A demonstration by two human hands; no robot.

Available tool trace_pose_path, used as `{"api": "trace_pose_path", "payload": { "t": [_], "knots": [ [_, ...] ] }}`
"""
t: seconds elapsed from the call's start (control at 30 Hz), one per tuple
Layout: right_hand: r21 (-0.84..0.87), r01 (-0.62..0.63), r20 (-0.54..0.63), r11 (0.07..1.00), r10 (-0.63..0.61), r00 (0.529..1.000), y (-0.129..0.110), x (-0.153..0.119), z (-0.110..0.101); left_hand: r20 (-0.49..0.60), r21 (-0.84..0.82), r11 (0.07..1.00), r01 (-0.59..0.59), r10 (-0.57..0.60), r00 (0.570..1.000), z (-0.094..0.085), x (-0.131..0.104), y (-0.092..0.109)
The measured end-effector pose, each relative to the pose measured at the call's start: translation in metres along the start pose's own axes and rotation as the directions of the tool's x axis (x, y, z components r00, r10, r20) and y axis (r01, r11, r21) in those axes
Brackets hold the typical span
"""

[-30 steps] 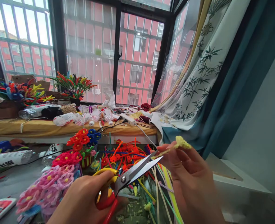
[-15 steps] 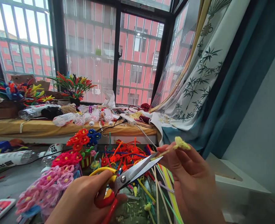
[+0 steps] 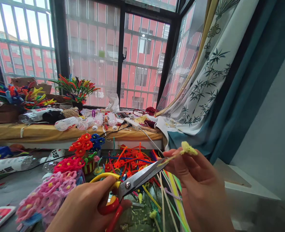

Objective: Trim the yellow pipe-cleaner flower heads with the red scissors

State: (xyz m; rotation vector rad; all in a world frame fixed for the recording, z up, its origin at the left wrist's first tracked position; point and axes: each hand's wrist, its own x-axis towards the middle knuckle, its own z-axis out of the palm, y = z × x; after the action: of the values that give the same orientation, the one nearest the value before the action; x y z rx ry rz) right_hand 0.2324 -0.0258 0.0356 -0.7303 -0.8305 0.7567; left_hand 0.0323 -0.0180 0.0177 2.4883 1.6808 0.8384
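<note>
My left hand [image 3: 84,203] is wrapped round the handles of a pair of scissors [image 3: 137,178] with red and yellow grips. The blades point up to the right and lie nearly together at the trimmed stem of a yellow pipe cleaner piece [image 3: 188,148]. Fingers of my right hand [image 3: 197,187] pinch this piece, its fuzzy head showing above the fingertips. Beneath the blades, yellow fluff clippings and another yellow fuzzy tip [image 3: 153,214] lie on the dark green table [image 3: 139,222].
Pink pipe cleaner flowers [image 3: 48,193] stand left of my left hand, with red flowers [image 3: 82,144] behind. Orange pipe cleaners [image 3: 132,158] are heaped beyond the scissors. Plastic bottles [image 3: 12,164] lie at left, and a power strip [image 3: 132,123] sits on the window ledge.
The scissor blades have closed from slightly parted to nearly together at the yellow stem. My right hand and the yellow piece have hardly moved.
</note>
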Motion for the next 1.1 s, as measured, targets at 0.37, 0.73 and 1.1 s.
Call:
{"api": "trace_pose_path", "payload": {
  "t": [0.37, 0.73, 1.1],
  "knots": [
    [-0.013, 0.004, -0.033, 1.000, -0.005, 0.999, -0.001, -0.002, 0.002, -0.019, 0.011, 0.997, -0.075, 0.076, 0.997, 0.004, -0.001, -0.006],
    [0.018, 0.007, -0.034, 1.000, -0.006, 0.999, 0.001, -0.001, 0.002, -0.028, 0.018, 0.999, -0.050, 0.050, 0.998, 0.004, -0.002, -0.005],
    [0.090, -0.033, 0.053, 0.995, 0.029, 0.998, 0.004, 0.003, 0.000, 0.025, -0.142, 0.990, -0.003, 0.007, 1.000, 0.012, -0.002, -0.007]
  ]
}}
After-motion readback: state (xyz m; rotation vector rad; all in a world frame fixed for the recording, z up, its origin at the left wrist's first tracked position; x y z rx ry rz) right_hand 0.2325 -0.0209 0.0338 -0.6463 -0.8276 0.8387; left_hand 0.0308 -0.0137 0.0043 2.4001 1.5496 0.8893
